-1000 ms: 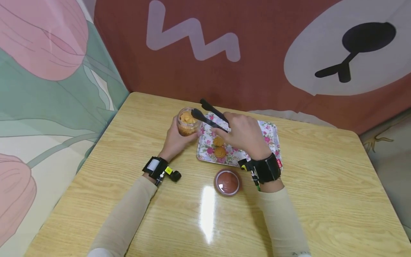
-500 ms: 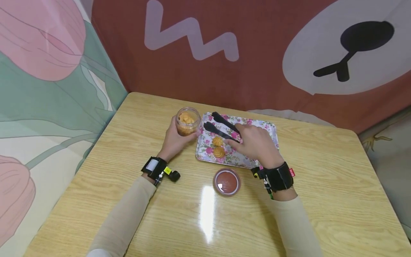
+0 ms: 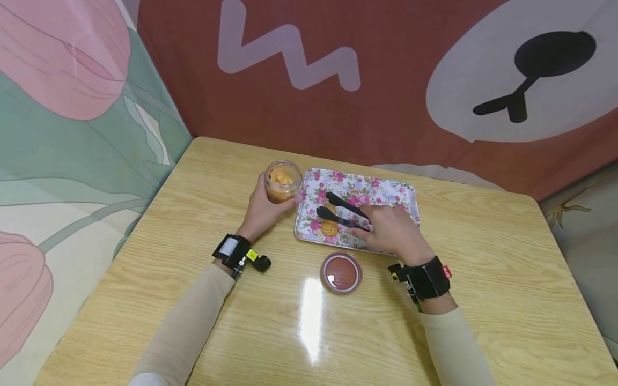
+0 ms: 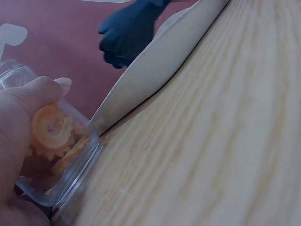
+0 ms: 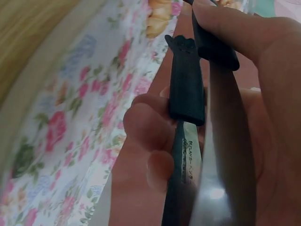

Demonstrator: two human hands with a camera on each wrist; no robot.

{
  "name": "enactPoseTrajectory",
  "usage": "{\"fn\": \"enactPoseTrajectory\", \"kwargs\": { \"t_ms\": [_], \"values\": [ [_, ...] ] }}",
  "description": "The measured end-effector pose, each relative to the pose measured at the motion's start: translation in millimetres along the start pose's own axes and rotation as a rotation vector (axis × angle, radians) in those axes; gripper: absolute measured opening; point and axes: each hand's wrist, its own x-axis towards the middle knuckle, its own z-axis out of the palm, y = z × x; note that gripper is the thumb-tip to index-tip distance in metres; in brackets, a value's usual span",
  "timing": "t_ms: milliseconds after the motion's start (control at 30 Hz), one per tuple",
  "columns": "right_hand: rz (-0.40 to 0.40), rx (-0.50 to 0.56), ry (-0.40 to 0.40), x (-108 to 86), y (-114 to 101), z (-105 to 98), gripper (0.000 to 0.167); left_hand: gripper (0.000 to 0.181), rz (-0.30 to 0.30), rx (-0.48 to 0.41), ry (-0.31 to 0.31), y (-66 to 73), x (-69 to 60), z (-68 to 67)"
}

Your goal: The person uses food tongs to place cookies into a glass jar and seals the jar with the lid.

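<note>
My left hand grips a clear jar of piped butter cookies on the table, just left of a floral tray. In the left wrist view the thumb lies across the jar's wall, a ridged cookie showing through it. With my right hand I hold metal tongs that have black tips. The tongs' arms stand apart over the tray. Below them lie two cookies: the near cookie shows mostly, while the far one is partly covered by the tips. Whether the tips touch it I cannot tell.
A round reddish-brown lid lies on the wooden table, in front of the tray. Behind the table's back edge rises a wall with a painted cartoon pattern. Another patterned wall stands on the left.
My right hand has moved the tongs away from the jar's mouth, rightward and toward me, down over the cookies on the tray. The left hand keeps its hold on the jar.
</note>
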Motion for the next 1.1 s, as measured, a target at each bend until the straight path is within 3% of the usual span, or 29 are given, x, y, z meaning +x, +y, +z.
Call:
{"fn": "enactPoseTrajectory", "kwargs": {
  "t_ms": [367, 567, 700, 933, 1100],
  "values": [
    [0.029, 0.018, -0.027, -0.2, 2.0, 8.2, 0.058, 0.103, -0.003, -0.006, -0.003, 1.5, -1.6, -0.3],
    [0.000, 0.031, 0.033, 0.5, 2.8, 9.5, 0.038, 0.103, 0.004, -0.007, -0.003, 0.5, -1.0, -0.3],
    [-0.008, 0.018, 0.066, 0.4, 5.9, 10.0, 0.033, 0.103, 0.004, -0.007, -0.005, -0.2, -1.2, -0.1],
    [0.009, 0.017, 0.075, -0.3, 6.2, 5.7, 0.045, 0.105, 0.008, -0.006, -0.012, 1.4, -1.1, -1.2],
    [0.008, 0.017, 0.024, 0.9, -0.2, 5.0, 0.049, 0.105, 0.007, -0.007, -0.006, 2.0, -1.6, -0.6]
  ]
}}
